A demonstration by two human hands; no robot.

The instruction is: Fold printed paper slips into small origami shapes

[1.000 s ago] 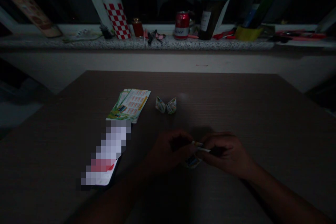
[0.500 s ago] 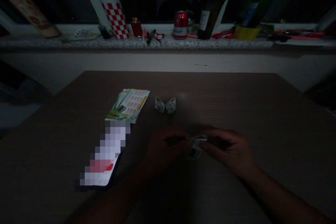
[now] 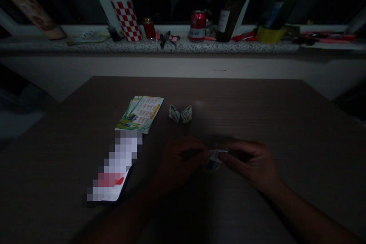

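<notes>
Between my two hands is a small folded piece of printed paper, pale along its top edge and darker with a coloured print below. My left hand pinches its left side between thumb and forefinger. On the other side, the thumb and forefinger of my right hand are closed on its right edge. Beyond the hands stand two small folded paper pieces, their pointed tips leaning apart. The dim light hides the finer creases and the lower fingers.
Left of the folded pieces lies a stack of printed calendar cards. A phone with a lit, blurred screen sits just below it on the brown table. Along the stone windowsill stand a red can, a checkered bottle and other bottles.
The top of the folded paper, which bulged open earlier, is now pressed flatter between my fingers. Both hands stay in nearly the same place.
</notes>
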